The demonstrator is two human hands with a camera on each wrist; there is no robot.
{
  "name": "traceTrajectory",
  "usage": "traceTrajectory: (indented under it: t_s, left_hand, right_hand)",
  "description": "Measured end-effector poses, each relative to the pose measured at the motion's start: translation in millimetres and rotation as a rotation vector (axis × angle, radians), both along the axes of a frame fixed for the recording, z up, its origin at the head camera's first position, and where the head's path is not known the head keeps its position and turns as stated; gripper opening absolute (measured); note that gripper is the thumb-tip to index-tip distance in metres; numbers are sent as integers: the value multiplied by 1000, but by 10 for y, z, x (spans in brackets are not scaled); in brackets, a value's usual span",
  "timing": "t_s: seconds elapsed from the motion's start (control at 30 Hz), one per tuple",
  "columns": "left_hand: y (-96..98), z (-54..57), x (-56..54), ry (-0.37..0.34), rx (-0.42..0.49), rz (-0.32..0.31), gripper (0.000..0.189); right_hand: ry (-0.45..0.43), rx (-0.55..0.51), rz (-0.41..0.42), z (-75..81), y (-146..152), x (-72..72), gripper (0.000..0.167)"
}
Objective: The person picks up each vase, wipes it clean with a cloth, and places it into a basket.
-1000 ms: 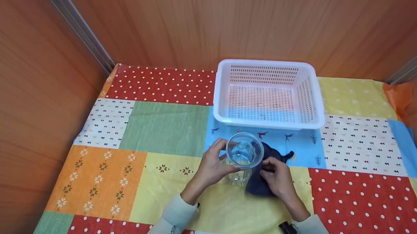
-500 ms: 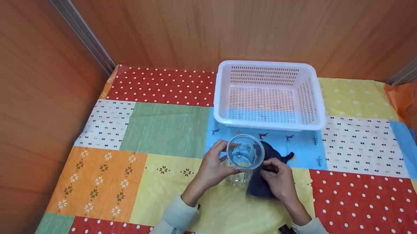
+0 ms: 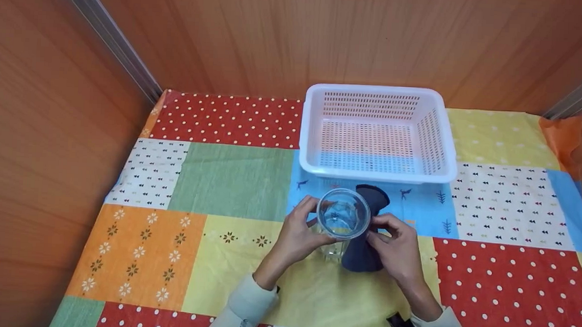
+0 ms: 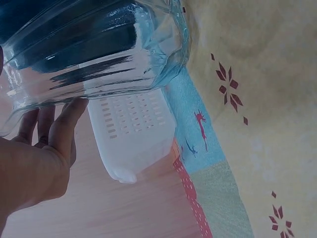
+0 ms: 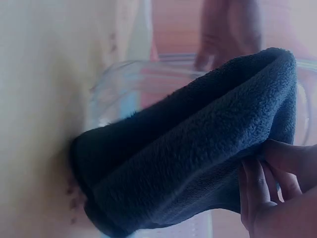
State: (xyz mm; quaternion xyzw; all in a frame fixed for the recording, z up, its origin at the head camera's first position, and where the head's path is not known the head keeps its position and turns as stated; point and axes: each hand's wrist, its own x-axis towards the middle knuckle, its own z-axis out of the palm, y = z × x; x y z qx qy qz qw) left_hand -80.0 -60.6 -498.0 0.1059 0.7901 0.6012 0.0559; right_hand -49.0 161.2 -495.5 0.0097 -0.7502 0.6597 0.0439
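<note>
In the head view a clear jar (image 3: 335,227) stands at the middle front, its round open mouth facing up. My left hand (image 3: 297,235) grips it from the left, fingers and thumb around its upper part. A dark grey-blue fleecy cloth (image 3: 365,257) hangs folded against the jar's right side. My right hand (image 3: 400,244) pinches this cloth between thumb and fingers. In the right wrist view the cloth (image 5: 198,144) is folded over and covers much of the jar. The jar (image 4: 99,54) appears tilted in the left wrist view, with the left hand's fingertips against its side.
A white perforated plastic basket (image 3: 374,174) stands behind the hands. A patchwork-patterned tablecloth (image 3: 236,181) covers the table. Wood-grain panels (image 3: 276,40) enclose the back and sides. Dark wrist-worn pieces (image 3: 404,325) sit at the right cuff.
My right hand has shifted slightly right and turned the cloth, whose far end now stands up beside the jar; its dark strap-like tip no longer shows. The left hand keeps its grip on the jar.
</note>
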Motion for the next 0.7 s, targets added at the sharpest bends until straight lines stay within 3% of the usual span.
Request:
traceTrajectory:
  t_s: [0.37, 0.7]
  left_hand:
    - [-5, -16, 1, 7, -9, -2, 63]
    - [-5, -13, -7, 7, -3, 0, 62]
  right_hand:
    - [45, 59, 44, -64, 29, -12, 17]
    - [-53, 139, 27, -298, 67, -43, 20]
